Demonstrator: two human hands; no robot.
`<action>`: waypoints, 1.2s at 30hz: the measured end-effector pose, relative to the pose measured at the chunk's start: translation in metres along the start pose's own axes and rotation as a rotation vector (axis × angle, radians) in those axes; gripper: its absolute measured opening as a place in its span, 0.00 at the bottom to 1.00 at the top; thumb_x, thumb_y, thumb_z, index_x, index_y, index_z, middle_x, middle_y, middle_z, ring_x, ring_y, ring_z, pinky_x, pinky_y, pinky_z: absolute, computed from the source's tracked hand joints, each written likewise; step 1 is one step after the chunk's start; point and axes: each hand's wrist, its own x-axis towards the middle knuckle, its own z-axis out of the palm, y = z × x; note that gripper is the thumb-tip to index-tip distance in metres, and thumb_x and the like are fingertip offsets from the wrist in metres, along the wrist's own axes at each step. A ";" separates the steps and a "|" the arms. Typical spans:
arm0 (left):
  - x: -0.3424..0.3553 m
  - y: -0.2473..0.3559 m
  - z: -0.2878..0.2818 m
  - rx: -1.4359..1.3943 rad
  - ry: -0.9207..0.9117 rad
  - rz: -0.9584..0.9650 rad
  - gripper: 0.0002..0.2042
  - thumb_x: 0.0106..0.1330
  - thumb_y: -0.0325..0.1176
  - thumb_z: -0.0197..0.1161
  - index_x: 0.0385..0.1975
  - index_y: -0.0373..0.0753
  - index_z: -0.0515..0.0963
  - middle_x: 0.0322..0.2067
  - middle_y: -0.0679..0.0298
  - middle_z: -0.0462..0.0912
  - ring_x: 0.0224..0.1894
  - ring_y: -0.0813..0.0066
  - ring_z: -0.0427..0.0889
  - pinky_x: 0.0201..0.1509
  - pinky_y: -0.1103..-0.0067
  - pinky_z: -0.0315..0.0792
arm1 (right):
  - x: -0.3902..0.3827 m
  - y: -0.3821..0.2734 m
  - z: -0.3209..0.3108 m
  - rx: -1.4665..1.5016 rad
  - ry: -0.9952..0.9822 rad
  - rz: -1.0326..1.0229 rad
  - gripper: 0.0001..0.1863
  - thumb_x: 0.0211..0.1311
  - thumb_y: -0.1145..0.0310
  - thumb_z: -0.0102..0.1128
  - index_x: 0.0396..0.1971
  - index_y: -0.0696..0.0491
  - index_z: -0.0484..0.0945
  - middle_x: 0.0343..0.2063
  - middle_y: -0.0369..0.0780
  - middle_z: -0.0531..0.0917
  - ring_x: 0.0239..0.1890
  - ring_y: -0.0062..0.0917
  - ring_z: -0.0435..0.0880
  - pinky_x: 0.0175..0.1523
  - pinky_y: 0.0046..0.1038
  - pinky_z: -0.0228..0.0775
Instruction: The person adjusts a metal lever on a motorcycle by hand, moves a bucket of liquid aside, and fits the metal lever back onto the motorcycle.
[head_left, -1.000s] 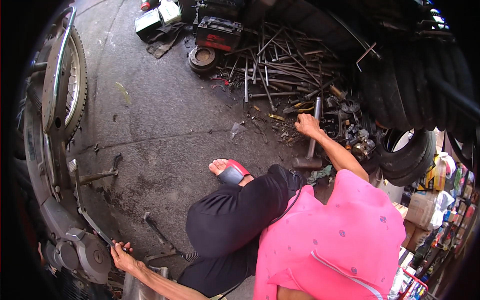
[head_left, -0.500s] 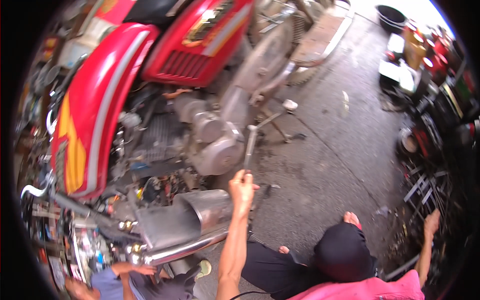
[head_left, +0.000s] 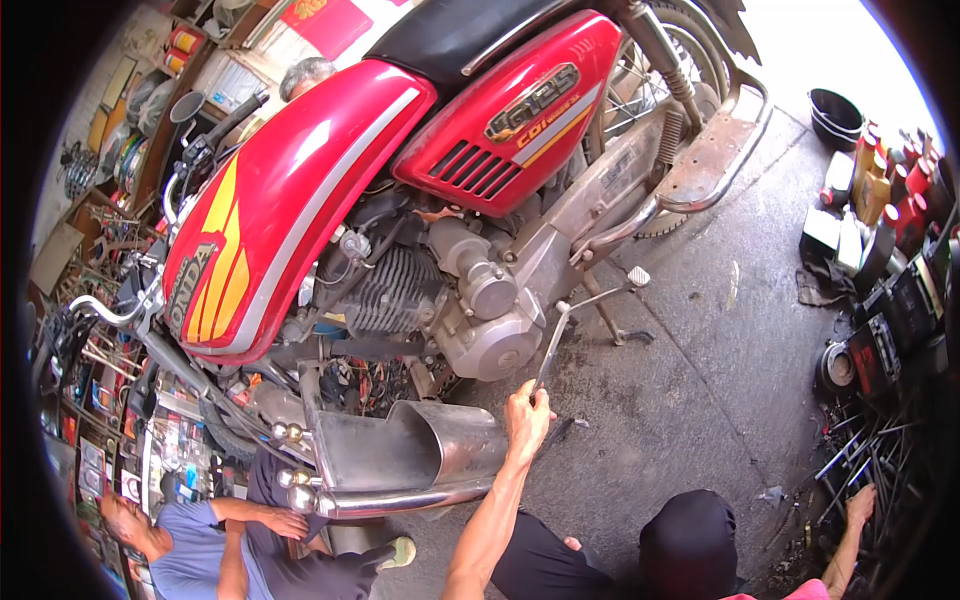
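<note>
My left hand (head_left: 526, 420) is closed round the front end of the gear shift lever (head_left: 552, 345) of a red motorcycle (head_left: 310, 190). The lever runs up from my fist to a pivot beside the engine cover (head_left: 492, 345), then back to a pale foot pad (head_left: 638, 277). My fingers hide its front end. At the far right, my right hand (head_left: 861, 503) reaches down to a pile of metal tools (head_left: 862, 445) on the floor. Its fingers are small and merge with the tools, so a grip cannot be made out.
A metal leg shield (head_left: 400, 455) with a chrome bar stands left of my forearm. At lower left sits a person in a blue shirt (head_left: 195, 545); another head shows behind the tank. Bottles (head_left: 880, 190), a black bucket (head_left: 836, 118) and dark batteries (head_left: 875, 350) line the right side.
My view has shifted, so the motorcycle appears lower and farther right, and sharper. My left hand stays on the lever, and my right hand remains by the tools.
</note>
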 end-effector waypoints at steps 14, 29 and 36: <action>0.008 -0.021 0.007 0.219 0.072 0.268 0.14 0.61 0.31 0.51 0.43 0.28 0.72 0.17 0.52 0.77 0.17 0.69 0.79 0.22 0.74 0.71 | 0.020 0.003 -0.045 -0.095 -0.111 0.063 0.37 0.41 0.77 0.64 0.55 0.47 0.59 0.44 0.53 0.74 0.46 0.45 0.75 0.49 0.39 0.70; -0.005 -0.003 -0.011 0.347 0.021 0.178 0.12 0.61 0.32 0.50 0.38 0.28 0.72 0.28 0.47 0.77 0.26 0.55 0.79 0.28 0.67 0.74 | -0.058 -0.049 -0.075 0.385 -0.615 0.046 0.25 0.39 0.75 0.59 0.43 0.60 0.67 0.28 0.51 0.78 0.30 0.43 0.81 0.32 0.35 0.74; -0.004 -0.009 0.007 0.489 0.021 0.203 0.17 0.54 0.28 0.53 0.43 0.26 0.66 0.32 0.49 0.75 0.26 0.59 0.80 0.27 0.71 0.77 | -0.169 -0.132 -0.158 0.200 -0.631 -0.063 0.19 0.42 0.69 0.59 0.37 0.60 0.71 0.25 0.49 0.78 0.30 0.42 0.82 0.32 0.35 0.73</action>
